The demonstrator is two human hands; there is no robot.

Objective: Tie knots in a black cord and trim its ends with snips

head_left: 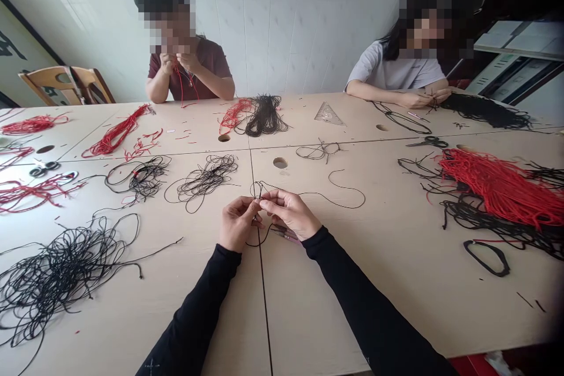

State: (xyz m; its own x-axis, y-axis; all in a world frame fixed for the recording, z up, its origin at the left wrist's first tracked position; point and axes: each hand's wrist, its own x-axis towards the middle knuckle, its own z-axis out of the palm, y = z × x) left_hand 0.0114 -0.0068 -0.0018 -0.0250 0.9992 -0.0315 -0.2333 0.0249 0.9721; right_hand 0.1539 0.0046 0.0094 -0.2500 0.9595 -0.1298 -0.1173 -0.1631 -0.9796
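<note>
Left hand (238, 224) and right hand (291, 212) pinch limp, light black cord (254, 190) narrowly, slack trailing toward two o'clock; best held close to the pinch.

Both hands (263, 211) pinching thin black cord (335, 204) above pale wooden table (374, 294).

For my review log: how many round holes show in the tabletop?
5 holes: one at far left, two mid-table, two toward the right. Cords may hide others.

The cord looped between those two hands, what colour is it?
The cord is black, clearest in the head view.
</note>
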